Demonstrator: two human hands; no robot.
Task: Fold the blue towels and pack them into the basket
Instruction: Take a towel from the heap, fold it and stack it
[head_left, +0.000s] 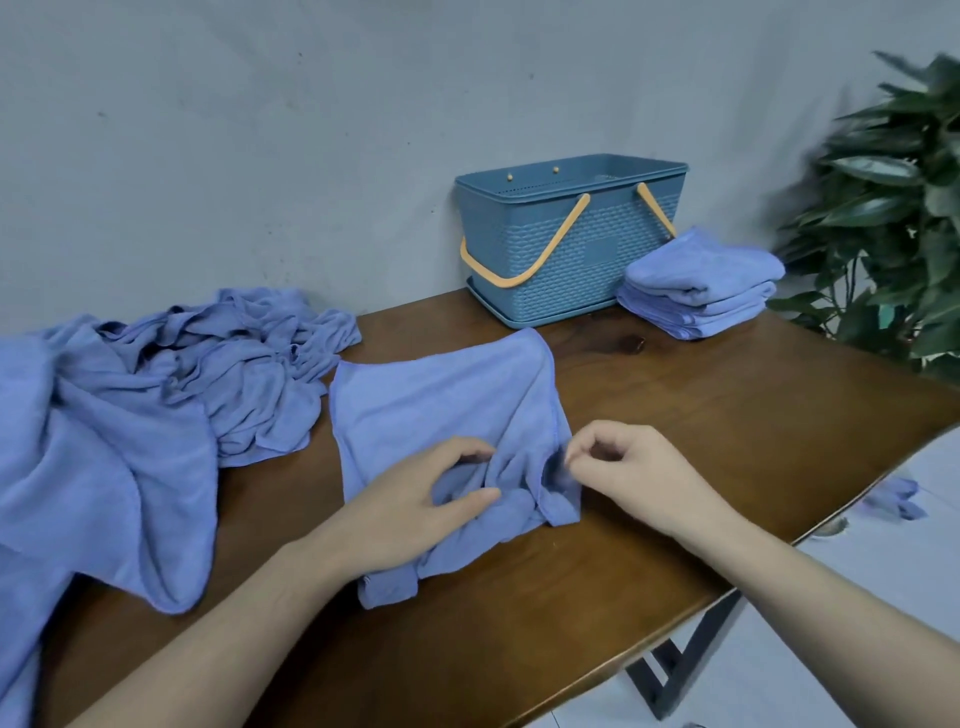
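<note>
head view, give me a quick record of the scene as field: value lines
towel in work: blue towel, rumpled, flat on the table
left hand: grips bunched cloth at the towel's near part
right hand: pinches the towel's right edge
unfolded pile: heaped at the table's left
folded stack: right of the basket
basket: at the wall, no towels visible inside
floor: small blue cloth lying right of the table

towels (441, 400): soft matt blue cloth | basket (571, 260): moulded plastic, woven-look texture | worktop (701, 415): smooth brown wood, slight sheen | wall (260, 130): matt, speckled
</note>
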